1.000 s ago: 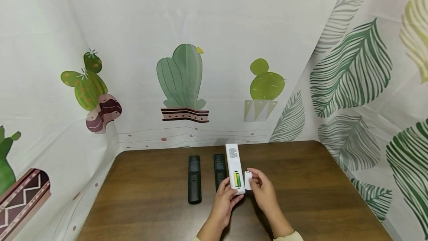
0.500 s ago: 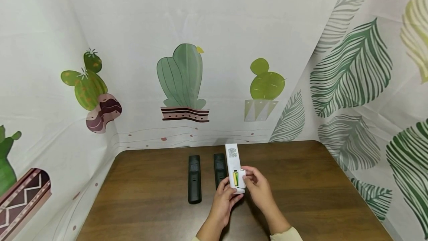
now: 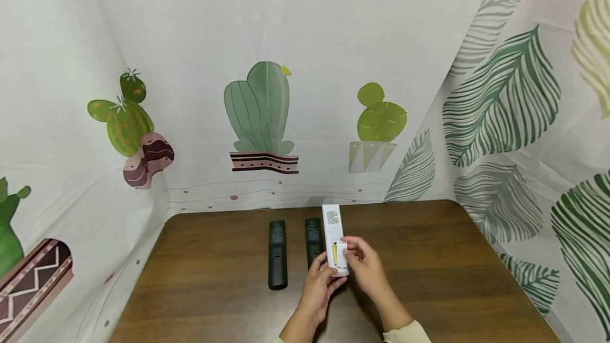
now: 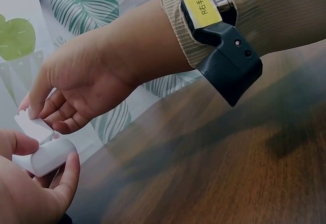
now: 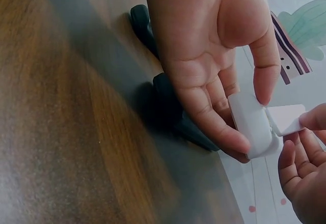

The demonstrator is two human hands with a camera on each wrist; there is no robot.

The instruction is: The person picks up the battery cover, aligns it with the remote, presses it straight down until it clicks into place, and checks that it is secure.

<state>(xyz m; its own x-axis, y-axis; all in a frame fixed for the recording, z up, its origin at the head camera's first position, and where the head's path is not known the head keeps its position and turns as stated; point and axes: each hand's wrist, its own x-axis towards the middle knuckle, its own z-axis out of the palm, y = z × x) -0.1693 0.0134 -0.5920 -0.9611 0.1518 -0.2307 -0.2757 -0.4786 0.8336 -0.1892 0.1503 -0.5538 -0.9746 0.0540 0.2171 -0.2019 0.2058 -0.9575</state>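
Note:
A white remote control [image 3: 332, 226] is held back side up by my left hand [image 3: 318, 285], which grips its near end with the thumb on top. My right hand [image 3: 369, 269] pinches a small white battery cover [image 3: 341, 253] over the right part of the open battery compartment. Beside the cover a yellow battery [image 3: 335, 254] shows; the green one seen earlier is now hidden under it. In the left wrist view the cover [image 4: 35, 126] stands tilted above the remote's rounded end [image 4: 52, 156]. The right wrist view also shows the cover [image 5: 286, 119] tilted against the remote [image 5: 253, 127].
Two black remote controls lie on the brown wooden table [image 3: 205, 279]: one [image 3: 277, 255] farther left, the other [image 3: 313, 237] just left of the white remote, partly behind my left hand. A white cloth with printed cacti [image 3: 314, 120] hangs behind the table's far edge.
My right hand has moved left, bringing the battery cover from beside the white remote onto its battery compartment. The left hand and the white remote have stayed nearly still.

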